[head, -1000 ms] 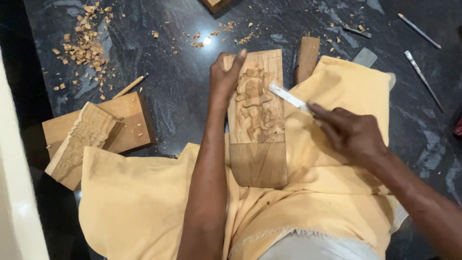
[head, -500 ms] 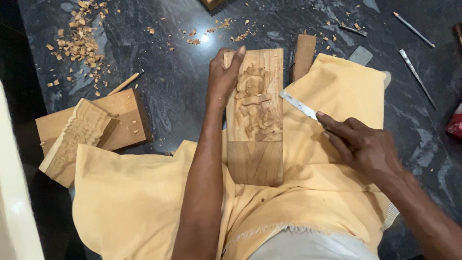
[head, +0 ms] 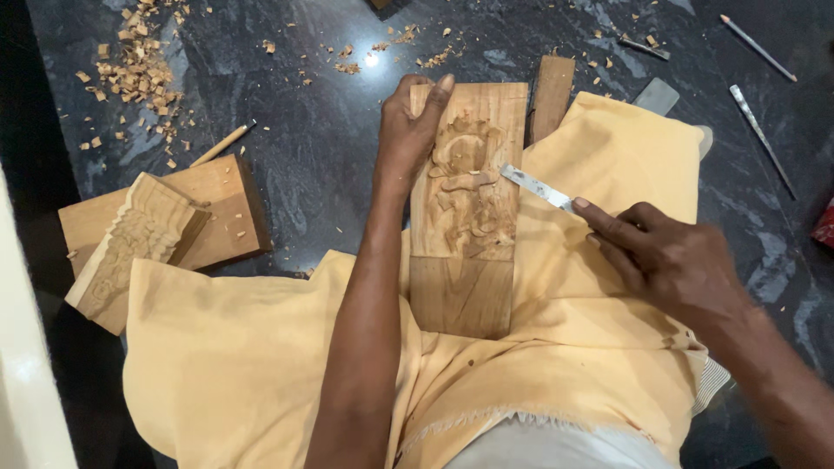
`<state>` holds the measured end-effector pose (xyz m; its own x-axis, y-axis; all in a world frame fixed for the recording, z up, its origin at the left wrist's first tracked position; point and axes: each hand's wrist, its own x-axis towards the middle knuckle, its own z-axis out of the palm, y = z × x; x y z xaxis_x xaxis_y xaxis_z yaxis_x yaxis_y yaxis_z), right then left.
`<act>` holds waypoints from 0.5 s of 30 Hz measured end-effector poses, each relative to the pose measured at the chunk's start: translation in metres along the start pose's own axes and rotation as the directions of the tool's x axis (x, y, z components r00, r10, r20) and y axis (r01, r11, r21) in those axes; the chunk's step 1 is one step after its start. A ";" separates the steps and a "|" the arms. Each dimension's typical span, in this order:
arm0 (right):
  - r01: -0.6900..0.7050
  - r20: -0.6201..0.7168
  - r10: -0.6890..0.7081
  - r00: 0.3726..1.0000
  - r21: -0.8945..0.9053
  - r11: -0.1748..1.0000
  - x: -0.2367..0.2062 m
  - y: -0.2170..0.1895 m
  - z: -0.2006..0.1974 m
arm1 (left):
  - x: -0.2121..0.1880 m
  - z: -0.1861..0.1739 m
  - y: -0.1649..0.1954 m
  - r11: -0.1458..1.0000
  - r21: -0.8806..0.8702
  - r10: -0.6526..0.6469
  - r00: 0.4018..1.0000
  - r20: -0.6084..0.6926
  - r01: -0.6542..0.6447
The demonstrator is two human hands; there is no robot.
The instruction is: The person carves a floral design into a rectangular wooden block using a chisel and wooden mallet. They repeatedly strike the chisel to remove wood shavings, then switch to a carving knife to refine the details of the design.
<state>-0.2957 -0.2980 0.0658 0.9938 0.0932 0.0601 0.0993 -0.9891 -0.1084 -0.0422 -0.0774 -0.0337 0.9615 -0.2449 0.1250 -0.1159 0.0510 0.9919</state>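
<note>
A: Where does the long brown wooden panel with a figure carved in relief (head: pixel 469 200) lie?

B: On the yellow cloth (head: pixel 261 347) across the person's lap, its long axis running straight away from the body, far end out over the dark marbled floor (head: pixel 321 165).

A: And the hands?

B: The left hand (head: pixel 413 130) is clamped over the panel's far left edge, fingers curled on top, pinning it. The right hand (head: pixel 669 260) is closed round the flat steel chisel (head: pixel 539 187), forefinger stretched along the blade.

A: Which way does the blade point?

B: From the right, up and leftward, crossing the panel's long axis at a slant. Its tip touches the carved figure at the panel's right edge, so the right hand lies well to the right of the carving and the left hand just beside it.

A: Anything nearby?

B: 2 pale wooden blocks (head: pixel 156 234) to the left, wood chips (head: pixel 130 69) beyond them, and 2 thin metal tools (head: pixel 760 130) at the far right.
</note>
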 end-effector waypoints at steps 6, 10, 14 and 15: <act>0.153 0.074 -0.147 0.986 -0.093 0.984 0.008 0.024 -0.010 | -0.004 0.005 0.011 1.000 -0.008 0.004 1.000 0.011 -0.004; 0.164 0.101 -0.152 0.983 -0.124 0.979 0.012 0.033 -0.004 | -0.005 0.007 0.019 1.000 0.014 -0.026 1.000 0.013 0.026; 0.170 0.082 -0.164 0.983 -0.075 0.983 0.013 0.036 0.008 | -0.005 0.007 0.023 0.992 0.128 0.021 1.000 -0.005 -0.020; 0.165 0.102 -0.157 0.982 -0.086 0.982 0.014 0.037 0.010 | -0.005 0.006 0.023 0.994 0.108 -0.019 1.000 -0.005 0.019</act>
<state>-0.2774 -0.3320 0.0530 0.9658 0.2580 -0.0254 0.2578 -0.9661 -0.0115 -0.0513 -0.0805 -0.0116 0.9647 -0.2411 0.1064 -0.1238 -0.0584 0.9906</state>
